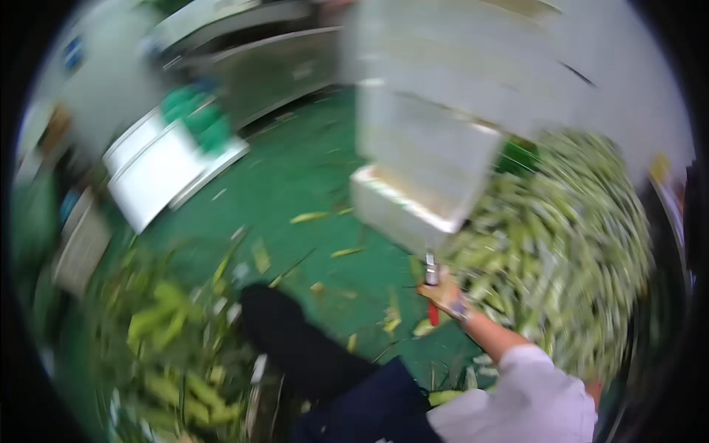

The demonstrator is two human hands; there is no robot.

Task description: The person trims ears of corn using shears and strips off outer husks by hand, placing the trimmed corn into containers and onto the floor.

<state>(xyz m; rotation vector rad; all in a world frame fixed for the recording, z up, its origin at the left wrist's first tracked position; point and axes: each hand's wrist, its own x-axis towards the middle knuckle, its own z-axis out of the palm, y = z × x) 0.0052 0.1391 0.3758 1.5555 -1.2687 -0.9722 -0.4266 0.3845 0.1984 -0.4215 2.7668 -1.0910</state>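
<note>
My right hand (444,294) is closed around a small hand tool with a red handle (433,314) and a short metal head (431,267). Motion blur hides the tool's exact kind. A white sleeve (521,395) covers the upper part of that arm. Just beyond the hand lies a large heap of long, pale green vegetables (561,244), possibly corn in husks. The hand is near the heap's left edge and in front of a white foam box (402,221). My left hand is out of view.
White foam boxes (425,125) stand stacked against the wall. Leaves and green scraps (170,325) are piled at the left, with loose bits strewn over the green floor (295,184). White foam pieces (159,173) lean beside a green bag (196,118). My dark-clad leg (303,336) extends forward.
</note>
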